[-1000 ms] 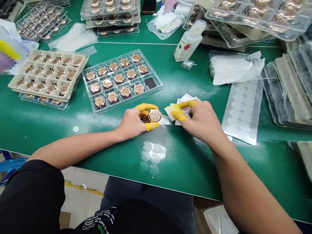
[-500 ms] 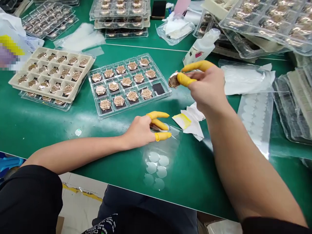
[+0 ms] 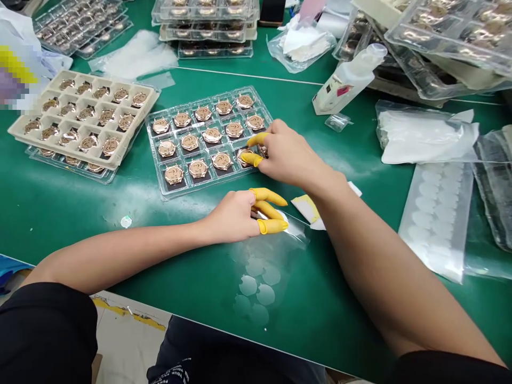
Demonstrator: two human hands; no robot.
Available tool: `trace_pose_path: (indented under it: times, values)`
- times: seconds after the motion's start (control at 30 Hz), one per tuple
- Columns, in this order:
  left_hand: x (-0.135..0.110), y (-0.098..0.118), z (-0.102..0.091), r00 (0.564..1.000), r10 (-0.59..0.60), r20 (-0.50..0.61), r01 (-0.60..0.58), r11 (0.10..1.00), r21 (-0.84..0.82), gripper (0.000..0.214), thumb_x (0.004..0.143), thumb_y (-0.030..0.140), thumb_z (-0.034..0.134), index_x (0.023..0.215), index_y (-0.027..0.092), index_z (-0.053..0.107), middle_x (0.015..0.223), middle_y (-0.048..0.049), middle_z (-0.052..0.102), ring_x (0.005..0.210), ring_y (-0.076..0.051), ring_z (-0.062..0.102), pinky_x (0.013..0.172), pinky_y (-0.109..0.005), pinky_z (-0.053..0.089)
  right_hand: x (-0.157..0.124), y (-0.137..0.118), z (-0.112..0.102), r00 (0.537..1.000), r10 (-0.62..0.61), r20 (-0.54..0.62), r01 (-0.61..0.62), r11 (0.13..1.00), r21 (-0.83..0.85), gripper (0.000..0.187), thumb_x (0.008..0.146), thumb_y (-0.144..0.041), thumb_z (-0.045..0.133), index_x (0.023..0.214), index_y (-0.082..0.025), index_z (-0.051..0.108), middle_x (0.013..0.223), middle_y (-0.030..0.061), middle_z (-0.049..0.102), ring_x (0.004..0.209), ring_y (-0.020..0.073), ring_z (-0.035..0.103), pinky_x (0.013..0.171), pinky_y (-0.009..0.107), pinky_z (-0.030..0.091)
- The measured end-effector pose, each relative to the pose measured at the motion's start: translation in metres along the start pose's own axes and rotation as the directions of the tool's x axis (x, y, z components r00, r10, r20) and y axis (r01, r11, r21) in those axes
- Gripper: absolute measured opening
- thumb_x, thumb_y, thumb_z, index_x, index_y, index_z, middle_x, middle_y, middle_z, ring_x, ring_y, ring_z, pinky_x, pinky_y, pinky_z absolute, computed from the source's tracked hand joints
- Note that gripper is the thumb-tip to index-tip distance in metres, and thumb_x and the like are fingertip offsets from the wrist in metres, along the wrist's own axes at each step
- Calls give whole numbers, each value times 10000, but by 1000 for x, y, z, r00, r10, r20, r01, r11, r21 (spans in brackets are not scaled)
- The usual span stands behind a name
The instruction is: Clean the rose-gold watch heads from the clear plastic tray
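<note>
My right hand, with yellow finger cots, reaches over the right side of the clear tray. Its thumb and fingers close around a rose-gold watch case at the right-end compartment, mostly hidden by the hand. The thumb covers part of the neighbouring watch case. More rose-gold cases lie in the other compartments, engraved backs upward. Below the tray, my left hand, also in yellow finger cots, pinches a curled clear film. Pale round stickers show on the film over the green table.
A cream tray of watch cases sits at left on another tray. Tray stacks stand behind. To the right are a white bottle, a folded tissue, a sticker sheet and bagged white sheets.
My right hand has moved left and down, bringing the watch case from the air to the tray's vacant right-end compartment. My left hand keeps the film, whose end now curls up more.
</note>
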State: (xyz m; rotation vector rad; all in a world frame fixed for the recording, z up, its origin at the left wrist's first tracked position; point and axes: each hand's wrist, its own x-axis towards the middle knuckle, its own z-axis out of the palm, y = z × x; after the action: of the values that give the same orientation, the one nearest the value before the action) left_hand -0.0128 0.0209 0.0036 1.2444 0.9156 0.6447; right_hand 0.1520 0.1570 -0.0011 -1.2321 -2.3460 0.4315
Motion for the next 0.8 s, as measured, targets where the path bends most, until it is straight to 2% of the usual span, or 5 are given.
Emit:
trace_pose_path:
  times: [0.2,0.33,0.57,0.7,0.8]
  values:
    - [-2,2,3,993,29,-117,-42,993,-109,393,776,292,874,1123,155,750,890,-55,814,809,-160,763,802,-297,613,1,-30,-15,991,135,19,-136,972,194,222,836,-295,827,945,-206,655,931,40,632,851,195,591,766,361,484]
    - [-3,0,3,991,65,-113,-77,991,-110,585,721,337,937,1230,158,712,925,-54,820,842,-168,768,853,-313,619,-39,-54,-49,949,313,-27,-243,785,570,347,825,-322,840,1019,-238,565,695,-43,553,716,163,555,711,331,430]
    - [-8,-3,-1,985,167,-36,-161,979,126,689,662,352,977,1291,207,737,860,-3,779,725,-134,689,716,-260,569,-124,-77,-51,810,350,471,-580,361,730,748,630,-516,989,1109,-263,473,620,-111,558,583,124,503,584,270,388]
    - [-11,-1,-2,986,160,-53,-144,965,221,630,656,337,972,1238,206,770,858,-8,782,762,-155,709,758,-275,590,-128,-71,-43,823,310,475,-567,401,720,696,679,-558,948,1125,-263,502,643,-96,591,588,130,519,571,266,389]
    - [-11,2,-2,995,102,-13,-98,982,162,637,652,332,964,1240,185,768,867,-26,787,784,-171,730,753,-280,612,-132,-56,-46,858,426,288,-507,607,612,471,813,-555,824,1110,-240,637,766,-4,680,654,162,576,603,307,432]
